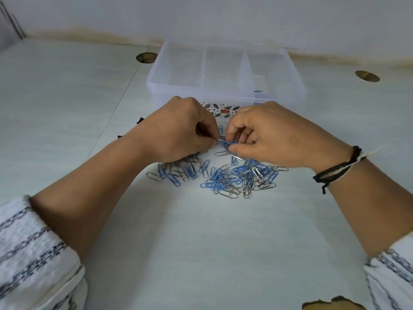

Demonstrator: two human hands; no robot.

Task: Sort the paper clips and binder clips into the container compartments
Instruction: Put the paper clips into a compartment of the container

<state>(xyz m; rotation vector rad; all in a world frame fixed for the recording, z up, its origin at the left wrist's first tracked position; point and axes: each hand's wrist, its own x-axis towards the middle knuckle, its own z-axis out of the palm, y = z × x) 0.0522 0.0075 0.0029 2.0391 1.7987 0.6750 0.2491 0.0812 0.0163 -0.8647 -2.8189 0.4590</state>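
The sorting has barely begun. The container (225,95) sits at upper centre of the frame, clear plastic with three compartments side by side. The left and middle ones look empty; the right one shows a single blue clip (258,91) near its front wall, and nothing more can be made out through the plastic.

Nearly everything is left on the table (201,242). A loose pile of paper clips (225,175), blue and silver mixed, spreads across the centre, just below the hands. A few dark shapes at centre left, beside the left wrist, may be binder clips (140,120), but they are mostly hidden and hard to tell.

Both hands meet just in front of the container. The left hand (183,130) and right hand (279,139) each pinch with fingertips on a small tangle of blue clips (225,143) held between them, apparently pulling it apart. Judging from this, separating by colour and kind remains almost wholly ahead.
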